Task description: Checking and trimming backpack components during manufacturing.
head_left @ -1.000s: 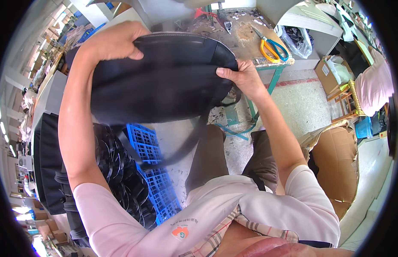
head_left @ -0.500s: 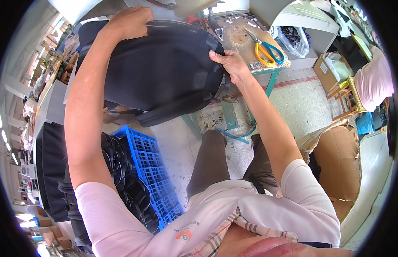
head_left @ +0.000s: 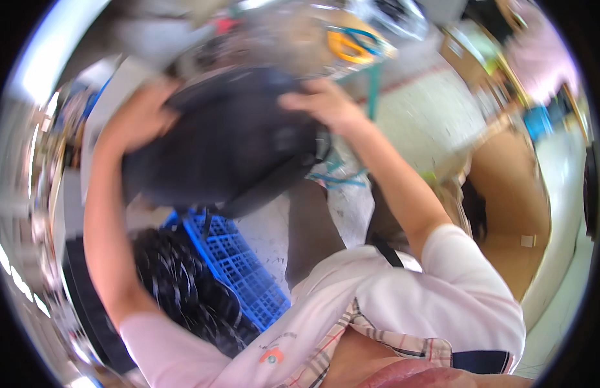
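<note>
Workshop floor [head_left: 416, 116], seen from above, blurred. At the top, a cluttered surface [head_left: 313, 42] carries yellow-and-teal-handled scissors [head_left: 346, 48]. Nearer, a black bag [head_left: 216, 139] is held up, fingers of the left hand [head_left: 141, 119] and right hand [head_left: 329, 107] gripping its upper corners. Below it stands a blue crate [head_left: 238, 268]; rightward, a cardboard box [head_left: 510, 187].

Surface [head_left: 293, 48]: we see it blurred, on teal legs [head_left: 373, 90].
Floor [head_left: 410, 123]: pale, with a red line [head_left: 413, 79] running right of the surface.
Chair [head_left: 514, 84]: farther right of the surface.
Lights [head_left: 19, 278]: bright strips, well left of the surface.
</note>
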The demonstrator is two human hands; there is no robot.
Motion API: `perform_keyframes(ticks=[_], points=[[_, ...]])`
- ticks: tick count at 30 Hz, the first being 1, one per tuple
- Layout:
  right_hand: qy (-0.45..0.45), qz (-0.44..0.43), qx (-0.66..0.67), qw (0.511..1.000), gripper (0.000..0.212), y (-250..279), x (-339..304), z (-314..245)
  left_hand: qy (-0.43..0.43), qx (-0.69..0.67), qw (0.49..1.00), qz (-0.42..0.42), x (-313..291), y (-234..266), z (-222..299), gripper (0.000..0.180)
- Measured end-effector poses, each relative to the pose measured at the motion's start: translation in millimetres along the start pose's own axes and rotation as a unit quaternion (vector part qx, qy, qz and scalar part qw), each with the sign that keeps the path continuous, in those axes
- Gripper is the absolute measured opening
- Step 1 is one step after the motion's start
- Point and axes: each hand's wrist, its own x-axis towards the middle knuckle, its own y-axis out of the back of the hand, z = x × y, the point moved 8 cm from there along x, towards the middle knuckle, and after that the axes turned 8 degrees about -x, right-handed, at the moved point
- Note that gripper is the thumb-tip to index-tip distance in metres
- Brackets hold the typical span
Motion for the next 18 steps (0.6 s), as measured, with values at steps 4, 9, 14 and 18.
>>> perform_keyframes(ticks=[4, 9, 14, 18], points=[[0.135, 0.051, -0.421, 0.896, 0.036, -68, -23, -57, 0.24, -0.165, 0.955, 0.045, -137, -52, -71, 0.037], [0.264, -0.033, -0.295, 0.918, 0.075, -174, -106, -72, 0.383, -0.382, 0.823, 0.174, -250, -128, -63, 0.045], [0.156, -0.361, -0.207, 0.896, 0.104, -240, -192, -32, 0.265, -0.425, 0.802, 0.326, -261, -173, -23, 0.039], [0.197, -0.295, -0.345, 0.869, 0.112, -233, -201, -50, 0.194, -0.431, 0.786, 0.398, -260, -176, 2, 0.037]])
